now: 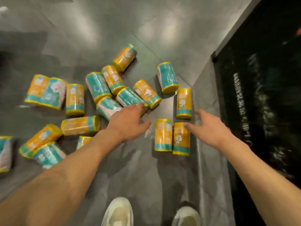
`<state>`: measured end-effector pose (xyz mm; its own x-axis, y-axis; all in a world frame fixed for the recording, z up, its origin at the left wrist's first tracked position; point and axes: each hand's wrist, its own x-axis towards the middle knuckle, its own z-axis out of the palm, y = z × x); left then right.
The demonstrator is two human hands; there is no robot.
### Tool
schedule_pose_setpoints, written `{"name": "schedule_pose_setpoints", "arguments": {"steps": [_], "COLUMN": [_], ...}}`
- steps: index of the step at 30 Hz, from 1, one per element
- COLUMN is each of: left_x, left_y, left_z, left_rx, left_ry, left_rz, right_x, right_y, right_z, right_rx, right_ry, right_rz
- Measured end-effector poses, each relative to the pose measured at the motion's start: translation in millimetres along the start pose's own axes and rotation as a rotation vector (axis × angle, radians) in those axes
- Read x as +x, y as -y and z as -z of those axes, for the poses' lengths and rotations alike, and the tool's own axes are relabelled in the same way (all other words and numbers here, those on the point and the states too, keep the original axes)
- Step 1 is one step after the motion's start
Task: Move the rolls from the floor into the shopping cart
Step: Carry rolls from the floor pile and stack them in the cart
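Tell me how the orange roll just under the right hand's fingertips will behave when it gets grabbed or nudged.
The orange roll lies on its side on the smooth floor, so a nudge would probably set it rolling. Its glossy plastic wrap looks slippery to open fingers of the right hand. The neighbouring roll touches it and may shift too.

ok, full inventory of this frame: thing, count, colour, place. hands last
rolls: about eighteen, some cut off by the frame edge or an arm; orange and teal wrappers; lying scattered on the floor, none in hand
floor: one, grey tiles, whole scene
dark panel: one, black with white lettering, right edge
shoes: two, pale, bottom centre
shopping cart: none in view
left hand: open, reaching over the middle rolls
right hand: open, fingers spread, at the rolls on the right
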<state>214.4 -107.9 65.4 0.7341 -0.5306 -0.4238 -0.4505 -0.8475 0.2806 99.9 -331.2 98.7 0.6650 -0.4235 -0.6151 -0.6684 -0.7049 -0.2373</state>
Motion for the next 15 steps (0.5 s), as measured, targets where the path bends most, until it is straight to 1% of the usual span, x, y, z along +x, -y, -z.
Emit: {"name": "schedule_pose_setpoints", "arguments": {"steps": [4, 7, 9, 11, 13, 15], "left_x": [35.8, 54.9, 62.5, 62.7, 59.5, 55.6], "left_y": [4.3, 3.6, 3.5, 4.7, 8.1, 10.1], "left_z": [-58.2, -86.0, -95.9, -98.8, -98.3, -98.3], "left_rx": [0.021, 0.069, 0.107, 0.096, 0.057, -0.025], "left_ry": [0.002, 0.000, -0.016, -0.004, 0.015, 0.024], "left_rz": [-0.051, -0.096, -0.127, -0.149, -0.126, -0.073], "right_x": [45.3, 65.7, 75.7, 82.0, 81.9, 77.9], "right_y": [-31.4, -44.8, -48.2, -53.4, -55.5, -55.8], "right_z": [-62.0, -89.2, -99.8, -105.2, -105.2, -105.6], "right_rx": [0.070, 0.110, 0.154, 0.204, 0.313, 0.438], "right_ry": [-0.019, 0.000, 0.001, -0.004, -0.012, 0.016], "right_rz": [-0.039, -0.031, -0.029, -0.021, -0.045, -0.096]}}
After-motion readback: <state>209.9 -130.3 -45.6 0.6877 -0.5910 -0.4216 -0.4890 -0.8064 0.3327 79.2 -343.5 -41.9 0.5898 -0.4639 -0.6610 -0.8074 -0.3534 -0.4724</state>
